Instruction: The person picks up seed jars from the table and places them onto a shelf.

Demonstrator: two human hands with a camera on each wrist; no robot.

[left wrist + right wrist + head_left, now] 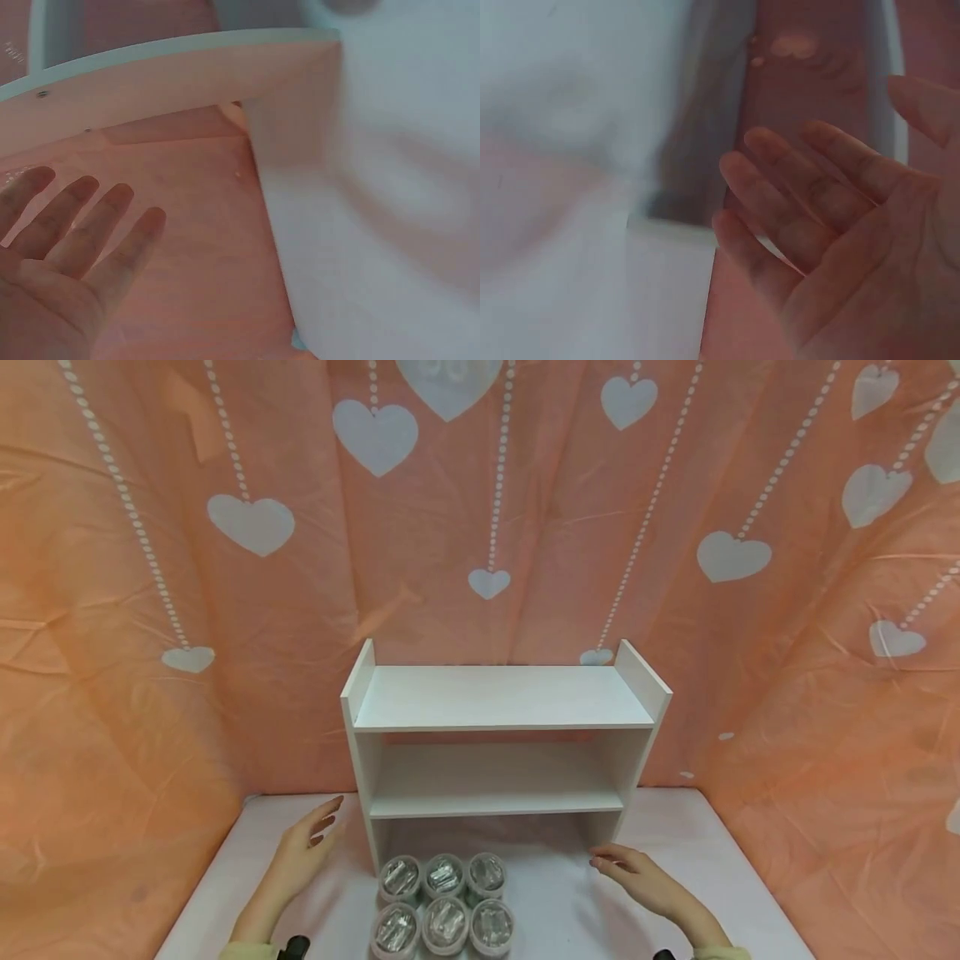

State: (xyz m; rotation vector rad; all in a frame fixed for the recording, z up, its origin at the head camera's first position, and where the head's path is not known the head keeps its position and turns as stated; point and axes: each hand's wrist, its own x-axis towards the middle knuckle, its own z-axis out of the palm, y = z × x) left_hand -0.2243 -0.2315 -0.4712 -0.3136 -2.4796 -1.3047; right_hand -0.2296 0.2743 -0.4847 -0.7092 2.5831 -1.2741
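Note:
My left hand (302, 853) hovers over the table to the left of a white shelf unit (495, 779), fingers extended and apart from it. In the left wrist view, that hand (71, 262) shows loosely spread fingers and an empty palm. On the other side, my right hand (633, 877) is held near the lower right of the shelf; whether it touches the side panel, I cannot tell. Its palm (870, 240) holds nothing in the right wrist view. Between the hands stand several round lidded tubs (444, 922) in two rows, silvery pieces visible through their clear lids.
A white tabletop (555, 918) carries the shelf and tubs. Orange cloth (285, 602) with white hearts hangs behind and along both sides. The shelf's upper board (495, 697) lies between raised side panels, with a second board (495, 789) below it.

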